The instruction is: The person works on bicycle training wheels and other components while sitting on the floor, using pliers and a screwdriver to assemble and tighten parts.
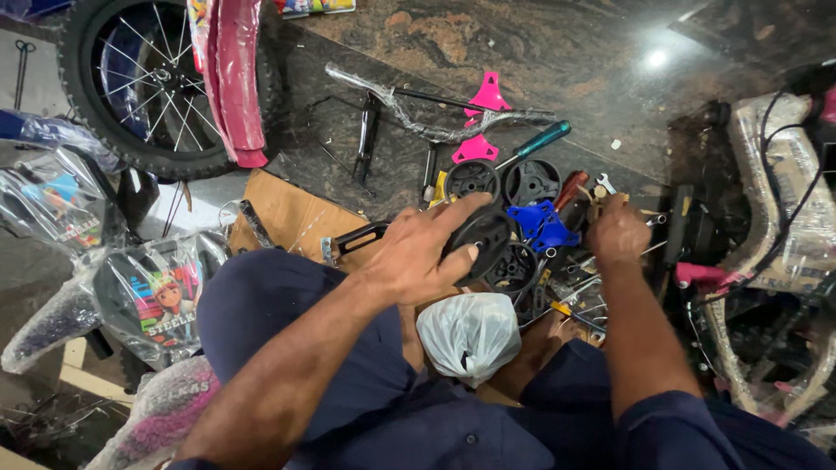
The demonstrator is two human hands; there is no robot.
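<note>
My left hand [418, 252] grips a small black plastic wheel [484, 235] by its rim, just above my knee. More black wheels lie beyond it: two side by side [475, 178] [533, 180] and one lower [512, 268]. My right hand [616, 231] is closed among the tools to the right, fingers curled around something small that I cannot make out, close to a silver spanner [604, 184]. A blue plastic bracket [542, 226] lies between my hands.
A white plastic bag [470, 335] rests between my legs. Wrapped handlebar [427, 117], pink plastic pieces [484, 96], a teal-handled screwdriver [535, 141] and cardboard [287, 213] lie ahead. A bicycle wheel [144, 83] with a pink frame [233, 78] stands far left; a wrapped frame [784, 209] is on the right.
</note>
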